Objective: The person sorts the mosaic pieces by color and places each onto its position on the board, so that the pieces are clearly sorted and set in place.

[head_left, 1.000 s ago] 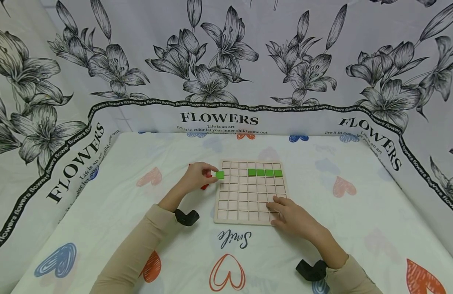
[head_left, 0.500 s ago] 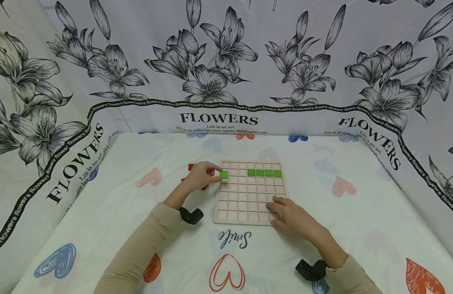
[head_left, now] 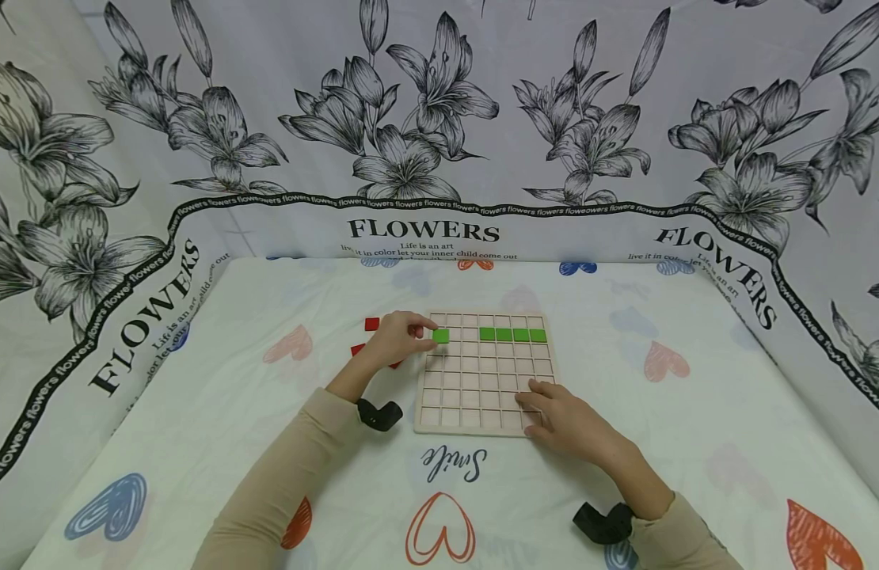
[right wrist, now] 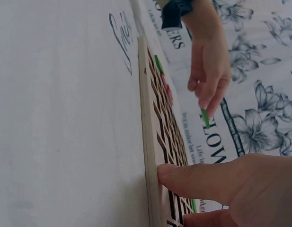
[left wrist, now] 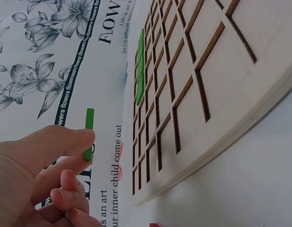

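My left hand (head_left: pixel 391 342) pinches a small square green tile (head_left: pixel 440 336) between thumb and fingertips. In the left wrist view the tile (left wrist: pixel 90 122) shows edge-on, raised above the board. Seen from the head, it overlaps the upper left squares of a pale wooden grid board (head_left: pixel 443 378). Several green tiles (head_left: pixel 513 335) sit side by side in the board's second row, at the right end. My right hand (head_left: pixel 571 419) rests on the lower right corner, its thumb (right wrist: pixel 183 179) at the frame in the right wrist view and its fingers spread over the squares.
Red tiles (head_left: pixel 371 324) lie on the cloth left of the board, partly hidden behind my left hand. A white tablecloth (head_left: pixel 354 507) printed with hearts covers the table. Flower-printed curtains (head_left: pixel 439 229) close off the back and sides. A black device (head_left: pixel 603 524) sits at my right wrist.
My left hand has moved a little to the right with the green tile, from the board's left edge to over its upper left squares. The right hand has stayed in place.
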Available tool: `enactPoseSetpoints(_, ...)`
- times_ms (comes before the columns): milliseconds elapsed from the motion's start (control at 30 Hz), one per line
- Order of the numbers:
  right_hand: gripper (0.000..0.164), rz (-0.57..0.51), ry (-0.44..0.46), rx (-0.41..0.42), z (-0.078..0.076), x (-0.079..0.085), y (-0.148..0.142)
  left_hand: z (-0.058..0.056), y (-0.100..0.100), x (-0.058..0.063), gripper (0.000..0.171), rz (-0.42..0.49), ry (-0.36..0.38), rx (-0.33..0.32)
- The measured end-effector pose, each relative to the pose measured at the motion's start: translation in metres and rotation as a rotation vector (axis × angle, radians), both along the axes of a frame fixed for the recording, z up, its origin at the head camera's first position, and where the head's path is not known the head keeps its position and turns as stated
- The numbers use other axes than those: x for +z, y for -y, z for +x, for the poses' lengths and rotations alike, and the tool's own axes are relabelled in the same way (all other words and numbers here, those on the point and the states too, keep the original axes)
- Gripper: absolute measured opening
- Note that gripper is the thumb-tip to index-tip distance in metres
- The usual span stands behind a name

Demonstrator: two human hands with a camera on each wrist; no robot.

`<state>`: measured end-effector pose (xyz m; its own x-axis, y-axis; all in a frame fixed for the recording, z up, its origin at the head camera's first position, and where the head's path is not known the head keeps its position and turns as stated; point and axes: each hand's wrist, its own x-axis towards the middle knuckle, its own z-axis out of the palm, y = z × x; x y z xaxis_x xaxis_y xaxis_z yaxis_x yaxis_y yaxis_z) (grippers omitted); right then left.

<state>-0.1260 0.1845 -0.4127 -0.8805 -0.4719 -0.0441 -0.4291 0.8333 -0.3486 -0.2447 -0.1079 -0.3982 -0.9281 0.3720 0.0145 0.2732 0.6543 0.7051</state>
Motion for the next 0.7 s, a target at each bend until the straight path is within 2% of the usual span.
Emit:
enactPoseSetpoints(400, 0.048, 0.003, 0.007, -0.006, 0.0, 0.0, 0.001, -0.008, -0.006, -0.006, 0.026, 0.017, 0.012, 0.023)
enactPoseSetpoints(700, 0.046, -0.005, -0.003, 0.0, 0.0, 0.0, 0.001, -0.013, -0.014, -0.01, 0.027, 0.033, 0.061, 0.034)
